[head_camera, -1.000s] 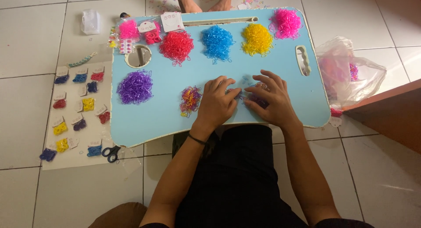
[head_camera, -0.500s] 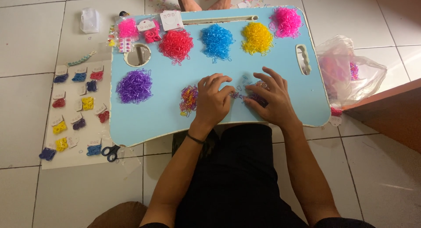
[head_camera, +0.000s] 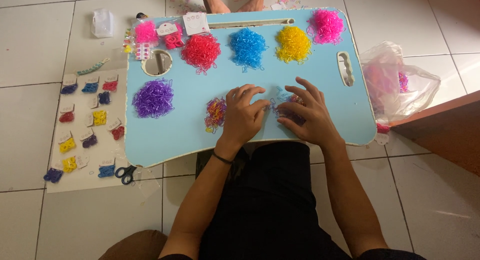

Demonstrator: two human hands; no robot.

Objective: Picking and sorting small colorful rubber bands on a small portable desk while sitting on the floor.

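A light-blue lap surface [head_camera: 320, 85] stands on white floor tiles. Both hands rest at its near edge. A small cluster of thin elastic bands [head_camera: 286, 104] is pinned under the spread fingers of the right hand [head_camera: 304, 116]. The left hand [head_camera: 243, 114] lies beside it, fingers loosely curled, holding nothing. A light, flat pressure is advised, so single bands are separated without scattering into the mixed pile [head_camera: 216, 113].
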